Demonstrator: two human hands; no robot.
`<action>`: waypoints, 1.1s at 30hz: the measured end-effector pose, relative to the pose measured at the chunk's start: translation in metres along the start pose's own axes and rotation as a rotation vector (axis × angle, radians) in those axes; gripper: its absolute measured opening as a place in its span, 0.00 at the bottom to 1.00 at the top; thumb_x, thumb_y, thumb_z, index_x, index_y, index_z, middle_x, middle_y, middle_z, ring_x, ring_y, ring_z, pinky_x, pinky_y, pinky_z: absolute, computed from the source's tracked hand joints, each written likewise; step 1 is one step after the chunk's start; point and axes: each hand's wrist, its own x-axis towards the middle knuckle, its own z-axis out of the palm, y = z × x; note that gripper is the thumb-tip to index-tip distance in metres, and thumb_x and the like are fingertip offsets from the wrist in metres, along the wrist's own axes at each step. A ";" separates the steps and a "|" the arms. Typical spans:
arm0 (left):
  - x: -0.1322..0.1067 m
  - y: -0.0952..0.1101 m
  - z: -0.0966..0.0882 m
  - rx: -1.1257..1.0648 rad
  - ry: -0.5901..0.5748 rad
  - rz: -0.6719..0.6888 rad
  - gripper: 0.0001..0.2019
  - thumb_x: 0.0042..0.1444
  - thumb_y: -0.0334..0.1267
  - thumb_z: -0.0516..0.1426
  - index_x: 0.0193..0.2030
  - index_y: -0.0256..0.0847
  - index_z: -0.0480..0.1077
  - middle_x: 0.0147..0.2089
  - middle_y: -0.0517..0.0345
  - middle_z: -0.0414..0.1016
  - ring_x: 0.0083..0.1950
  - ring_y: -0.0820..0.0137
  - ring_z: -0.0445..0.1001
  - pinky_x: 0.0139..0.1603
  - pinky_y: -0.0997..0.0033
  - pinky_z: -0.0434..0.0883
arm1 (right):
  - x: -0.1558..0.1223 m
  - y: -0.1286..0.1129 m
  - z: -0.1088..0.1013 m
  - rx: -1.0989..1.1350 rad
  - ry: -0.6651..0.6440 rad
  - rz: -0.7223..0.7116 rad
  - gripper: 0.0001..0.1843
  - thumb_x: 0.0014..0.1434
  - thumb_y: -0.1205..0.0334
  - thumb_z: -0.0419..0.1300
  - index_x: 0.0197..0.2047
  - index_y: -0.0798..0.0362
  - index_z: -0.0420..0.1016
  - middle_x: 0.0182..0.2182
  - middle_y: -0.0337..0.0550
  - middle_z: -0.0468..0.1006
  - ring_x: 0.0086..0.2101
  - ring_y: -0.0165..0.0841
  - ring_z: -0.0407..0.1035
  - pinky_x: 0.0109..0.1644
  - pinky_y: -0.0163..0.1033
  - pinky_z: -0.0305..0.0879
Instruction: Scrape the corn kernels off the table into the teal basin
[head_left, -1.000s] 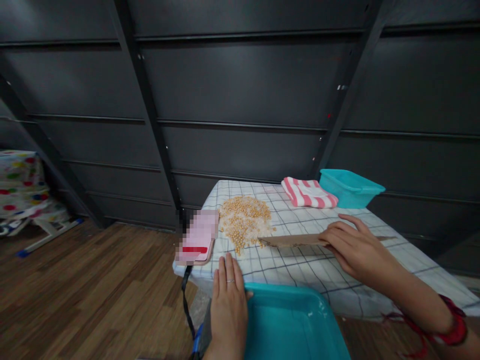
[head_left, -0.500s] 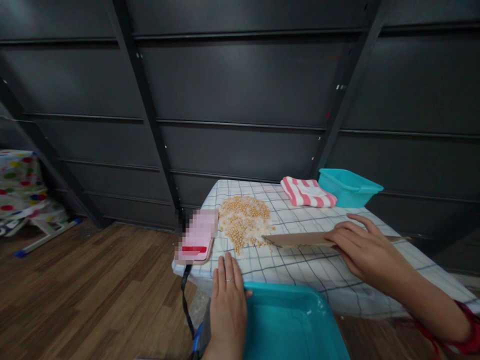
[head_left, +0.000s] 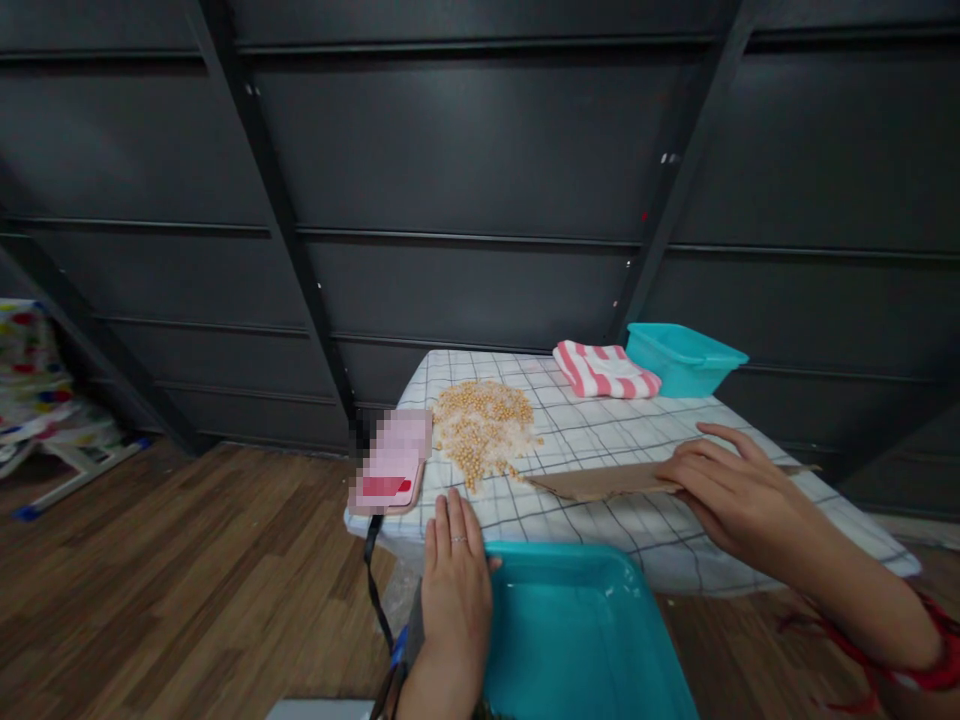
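My right hand (head_left: 724, 485) pinches a long strip of brown cardboard (head_left: 592, 482), held on edge low over the checked tablecloth. Its left tip stops just short of a spread pile of yellow soybean-like beans (head_left: 480, 425), mixed with pale, fine grains. Stretched out flat, my left hand (head_left: 456, 600) rests at the near table edge, fingers straight and close together. Beside it, a large teal tray (head_left: 570, 630) sits against the table's front edge; my left thumb is at its rim. Whether the thumb presses on the rim I cannot tell.
A pink phone-like object (head_left: 397, 455), partly blurred out, lies left of the beans, with a black strap (head_left: 370, 570) hanging below. A folded pink-striped towel (head_left: 606, 370) and a small turquoise basin (head_left: 682, 360) stand at the back right. Behind is a dark panel wall (head_left: 465, 140).
The view has tilted slightly down. The cardboard's tip has drawn a little toward me and away from the pile; fewer stray beans show around it. My left hand stays in place.
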 end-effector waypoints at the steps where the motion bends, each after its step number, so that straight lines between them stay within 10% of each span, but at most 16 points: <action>1: 0.000 0.000 0.000 -0.004 -0.005 0.001 0.25 0.51 0.39 0.56 0.55 0.29 0.66 0.60 0.39 0.65 0.60 0.54 0.65 0.56 0.58 0.69 | 0.000 0.000 -0.001 0.006 0.003 0.000 0.13 0.56 0.76 0.45 0.32 0.54 0.67 0.27 0.43 0.74 0.31 0.35 0.68 0.50 0.49 0.58; 33: -0.002 0.001 -0.010 -0.044 -0.061 -0.009 0.23 0.55 0.34 0.50 0.57 0.27 0.63 0.61 0.38 0.63 0.62 0.55 0.63 0.58 0.57 0.66 | 0.002 -0.034 -0.044 0.296 -0.175 0.062 0.15 0.53 0.80 0.44 0.29 0.50 0.63 0.24 0.33 0.64 0.26 0.28 0.62 0.54 0.48 0.58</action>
